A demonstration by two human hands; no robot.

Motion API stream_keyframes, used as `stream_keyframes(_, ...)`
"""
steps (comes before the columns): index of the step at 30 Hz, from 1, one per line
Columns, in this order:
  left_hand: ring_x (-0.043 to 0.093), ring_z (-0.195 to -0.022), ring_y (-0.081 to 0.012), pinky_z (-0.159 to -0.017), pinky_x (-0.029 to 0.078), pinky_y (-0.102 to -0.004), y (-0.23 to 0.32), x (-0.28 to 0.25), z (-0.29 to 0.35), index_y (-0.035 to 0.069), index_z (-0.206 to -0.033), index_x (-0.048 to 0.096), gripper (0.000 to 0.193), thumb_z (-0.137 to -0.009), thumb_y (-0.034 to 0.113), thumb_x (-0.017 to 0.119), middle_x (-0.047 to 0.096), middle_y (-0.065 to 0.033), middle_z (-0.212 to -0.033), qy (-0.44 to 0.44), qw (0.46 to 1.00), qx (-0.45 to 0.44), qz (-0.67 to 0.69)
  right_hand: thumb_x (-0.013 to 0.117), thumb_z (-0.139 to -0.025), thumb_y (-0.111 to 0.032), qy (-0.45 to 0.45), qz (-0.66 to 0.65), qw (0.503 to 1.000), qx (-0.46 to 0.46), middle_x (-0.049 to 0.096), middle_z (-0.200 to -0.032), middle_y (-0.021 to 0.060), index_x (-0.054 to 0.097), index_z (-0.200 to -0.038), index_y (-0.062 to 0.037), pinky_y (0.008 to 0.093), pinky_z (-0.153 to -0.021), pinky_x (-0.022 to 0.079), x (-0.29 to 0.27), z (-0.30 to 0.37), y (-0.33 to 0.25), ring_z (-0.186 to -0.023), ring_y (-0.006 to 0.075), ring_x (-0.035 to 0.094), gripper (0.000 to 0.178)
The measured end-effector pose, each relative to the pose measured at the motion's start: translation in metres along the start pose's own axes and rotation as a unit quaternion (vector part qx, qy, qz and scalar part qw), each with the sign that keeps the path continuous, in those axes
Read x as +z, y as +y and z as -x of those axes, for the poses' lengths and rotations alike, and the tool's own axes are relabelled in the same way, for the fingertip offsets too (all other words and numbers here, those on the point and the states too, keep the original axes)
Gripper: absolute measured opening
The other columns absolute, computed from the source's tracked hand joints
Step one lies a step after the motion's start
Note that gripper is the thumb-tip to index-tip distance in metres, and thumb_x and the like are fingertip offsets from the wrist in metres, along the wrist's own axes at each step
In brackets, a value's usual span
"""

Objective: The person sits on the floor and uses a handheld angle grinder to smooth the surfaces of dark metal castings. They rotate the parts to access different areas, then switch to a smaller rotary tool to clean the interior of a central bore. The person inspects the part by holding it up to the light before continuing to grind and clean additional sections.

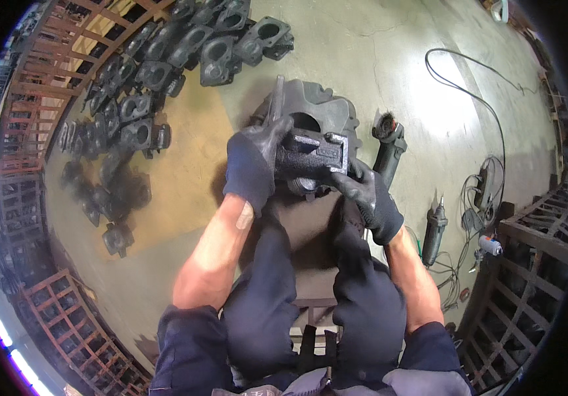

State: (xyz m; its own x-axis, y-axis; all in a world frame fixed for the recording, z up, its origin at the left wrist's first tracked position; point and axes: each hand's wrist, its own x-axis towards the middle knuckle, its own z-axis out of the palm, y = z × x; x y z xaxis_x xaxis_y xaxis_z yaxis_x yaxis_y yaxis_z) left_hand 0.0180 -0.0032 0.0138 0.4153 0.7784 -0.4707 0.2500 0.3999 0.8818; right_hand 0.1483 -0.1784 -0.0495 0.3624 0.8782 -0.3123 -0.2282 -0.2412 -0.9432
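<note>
A wide concrete floor (389, 59) carries most of the scene, with rust-brown slatted crates (66, 323) curving along its left and right edges and a long spread of dark metal castings (158, 72) laid out in rows at the upper left. In the middle, just past the person's knees, sits a big grey casting (327, 105), and in front of it the person holds a smaller black casting (310, 155) up between both gloved hands. The step in hand looks like inspecting or turning this piece over rather than grinding it, since the angle grinder (387, 142) lies untouched on the floor just to its right, and a slimmer die grinder (434, 231) rests further right beside a tangle of cable (482, 191). Any next move would seem to call for a firm two-handed grip, as the piece looks heavy and awkward. The left hand (254, 162) wraps over the casting's left end, fingers clenched across its top, forearm bare and bent up from the lap. The right hand (366, 195) cups the lower right corner from beneath, fingers curled against it.
</note>
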Motion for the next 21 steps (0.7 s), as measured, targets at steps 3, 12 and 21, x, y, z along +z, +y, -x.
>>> stream_keyframes(3,0.055,-0.063,-0.0121,-0.057,0.046,-0.0292,-0.021,-0.009,-0.010,-0.004,-0.087,0.066,0.032,-0.090,0.027,0.074,0.062,-0.0044,-0.074,-0.017,0.993,0.120,-0.012,0.063,-0.099,-0.031,0.004,0.005,0.999,0.049,0.068,-0.106,0.0043,0.063,-0.125,0.0037,0.0254,-0.085,0.049,-0.001,-0.010,-0.012,-0.094,0.0098,0.060,0.043)
stream_keyframes(12,0.063,-0.075,-0.0150,-0.069,0.052,-0.0308,-0.015,-0.008,-0.025,-0.005,-0.111,0.066,0.030,-0.090,0.016,0.068,0.069,-0.0123,-0.085,-0.101,0.844,0.375,-0.368,0.057,-0.101,-0.042,0.100,-0.083,0.980,0.150,0.068,-0.089,0.0002,0.070,-0.105,-0.0021,0.0261,-0.060,0.048,-0.007,-0.045,0.015,-0.071,0.0093,0.059,0.042)
stream_keyframes(21,0.061,-0.119,-0.0294,-0.099,0.049,-0.0365,-0.033,0.022,-0.025,-0.010,-0.144,0.040,0.072,-0.089,0.024,0.072,0.060,-0.0252,-0.131,-0.106,0.894,0.284,-0.328,0.059,-0.099,-0.044,0.183,-0.174,0.945,0.210,0.065,-0.076,0.0035,0.071,-0.097,-0.0024,0.0314,-0.052,0.047,-0.022,-0.076,0.038,-0.060,0.0137,0.058,0.043)
